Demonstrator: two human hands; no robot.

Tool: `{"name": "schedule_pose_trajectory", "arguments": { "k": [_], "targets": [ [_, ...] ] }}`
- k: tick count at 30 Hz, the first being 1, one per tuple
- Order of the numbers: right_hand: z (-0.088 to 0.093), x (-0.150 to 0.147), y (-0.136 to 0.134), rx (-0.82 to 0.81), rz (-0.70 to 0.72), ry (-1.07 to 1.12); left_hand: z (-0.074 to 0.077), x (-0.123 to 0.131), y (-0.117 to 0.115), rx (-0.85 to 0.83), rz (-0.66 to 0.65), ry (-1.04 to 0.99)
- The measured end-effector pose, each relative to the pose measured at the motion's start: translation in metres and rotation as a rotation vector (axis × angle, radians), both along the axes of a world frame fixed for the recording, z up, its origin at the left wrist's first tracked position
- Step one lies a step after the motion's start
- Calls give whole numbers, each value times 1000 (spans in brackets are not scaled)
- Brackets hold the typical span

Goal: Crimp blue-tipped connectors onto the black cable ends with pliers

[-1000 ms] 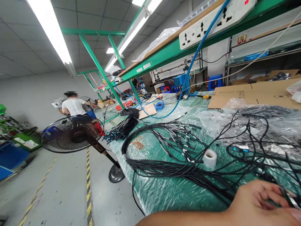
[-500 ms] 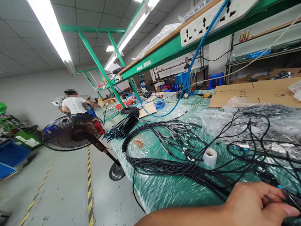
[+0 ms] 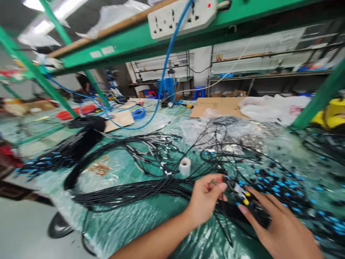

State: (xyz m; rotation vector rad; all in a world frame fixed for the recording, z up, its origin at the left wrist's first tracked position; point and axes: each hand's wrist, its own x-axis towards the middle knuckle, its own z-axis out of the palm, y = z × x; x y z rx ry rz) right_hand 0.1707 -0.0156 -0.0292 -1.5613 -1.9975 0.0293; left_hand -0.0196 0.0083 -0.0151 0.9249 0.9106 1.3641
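Note:
My left hand (image 3: 206, 200) is closed in a pinch on the end of a black cable with a small connector (image 3: 237, 187), low in the middle of the view. My right hand (image 3: 275, 223) lies just right of it with fingers stretched out, their tips touching the connector end and the black cables (image 3: 151, 189) beneath. Many cable ends with blue tips (image 3: 277, 183) spread to the right of both hands. A small white tape roll (image 3: 185, 166) stands just beyond my left hand. Everything rests on a green bench under clear plastic film (image 3: 121, 219).
A bundle of black cables with blue ends (image 3: 67, 147) lies at the left. A blue cable (image 3: 164, 72) hangs from a white power strip (image 3: 180, 16) on the green frame overhead. Cardboard (image 3: 218, 107) and plastic bags (image 3: 272, 108) sit at the back. A green post (image 3: 318, 100) stands at the right.
The view has swung right and down, so the fan and the person at the left are gone. My right hand has come into view beside the left, which still pinches the cable.

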Motion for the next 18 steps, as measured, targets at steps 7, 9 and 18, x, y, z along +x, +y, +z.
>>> {"name": "schedule_pose_trajectory", "arguments": {
  "k": [7,9,18],
  "targets": [
    [25,-13,-7,-175,1,-3,3,-3,-2,36,-37,40],
    [25,-13,-8,-183,5,7,5,-2,-3,40,-52,46],
    [22,-5,-3,-31,-29,-60,12,-6,-2,-134,-99,-191]
  ]
}}
